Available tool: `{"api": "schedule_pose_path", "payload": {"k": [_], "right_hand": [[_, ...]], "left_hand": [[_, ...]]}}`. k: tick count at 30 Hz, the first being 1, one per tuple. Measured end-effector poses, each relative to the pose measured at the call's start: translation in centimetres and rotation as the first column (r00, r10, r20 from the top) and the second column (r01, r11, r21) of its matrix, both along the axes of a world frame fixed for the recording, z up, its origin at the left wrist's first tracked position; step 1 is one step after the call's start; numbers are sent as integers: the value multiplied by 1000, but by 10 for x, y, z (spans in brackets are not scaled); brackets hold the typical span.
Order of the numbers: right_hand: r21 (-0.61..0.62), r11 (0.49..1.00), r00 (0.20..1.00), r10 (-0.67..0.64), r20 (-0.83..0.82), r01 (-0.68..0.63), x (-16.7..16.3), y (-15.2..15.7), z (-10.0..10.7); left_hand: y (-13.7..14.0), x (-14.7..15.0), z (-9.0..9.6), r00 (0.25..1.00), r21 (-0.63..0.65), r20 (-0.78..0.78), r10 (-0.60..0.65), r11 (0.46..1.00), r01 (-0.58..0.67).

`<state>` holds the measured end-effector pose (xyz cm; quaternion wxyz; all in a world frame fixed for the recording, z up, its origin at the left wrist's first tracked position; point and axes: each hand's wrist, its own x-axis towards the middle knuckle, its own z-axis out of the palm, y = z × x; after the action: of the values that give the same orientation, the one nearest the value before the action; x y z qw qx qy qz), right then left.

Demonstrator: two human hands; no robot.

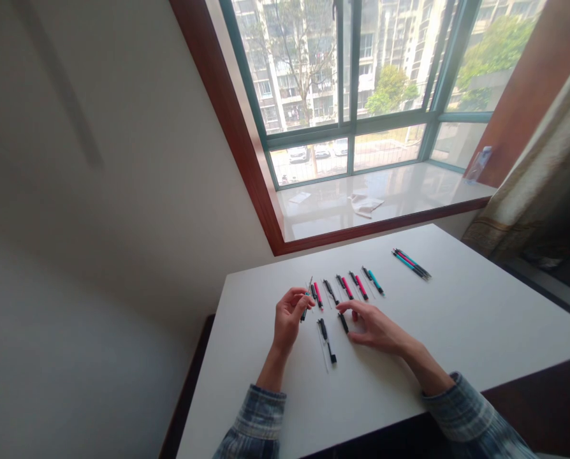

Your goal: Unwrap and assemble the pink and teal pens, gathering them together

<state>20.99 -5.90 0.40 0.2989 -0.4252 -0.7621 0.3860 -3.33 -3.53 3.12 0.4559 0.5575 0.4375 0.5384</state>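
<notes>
My left hand [289, 317] is closed in a pinch over the table's left side. Between its thumb and fingers is a slim pen piece [310, 281] with a thin pointed end up; the fingers cover most of it. My right hand [371, 324] arches low over the table, thumb and forefinger spread at the two ends of a short black pen barrel [343, 323]. Nearer me lies a black pen in parts [324, 330], with a thin clear refill [323, 347] alongside. Behind the hands, taken-apart pens lie in a row, among them a pink barrel [361, 287] and a teal barrel [375, 282].
Several whole pens [412, 264] lie together at the back right of the white table [486, 306]. Beyond it, the window sill [323, 217] holds a crumpled white cloth or tissue [365, 204] and a clear bottle [479, 164]. A curtain [528, 172] hangs at right.
</notes>
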Motion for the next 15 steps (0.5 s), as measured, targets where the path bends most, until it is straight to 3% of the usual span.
{"api": "schedule_pose_path", "payload": {"k": [15], "right_hand": [[25,1000,1000,3,2,-3,0,-2,3]], "left_hand": [[0,0,-2,1000,-10,-9,-6,1000,6]]}}
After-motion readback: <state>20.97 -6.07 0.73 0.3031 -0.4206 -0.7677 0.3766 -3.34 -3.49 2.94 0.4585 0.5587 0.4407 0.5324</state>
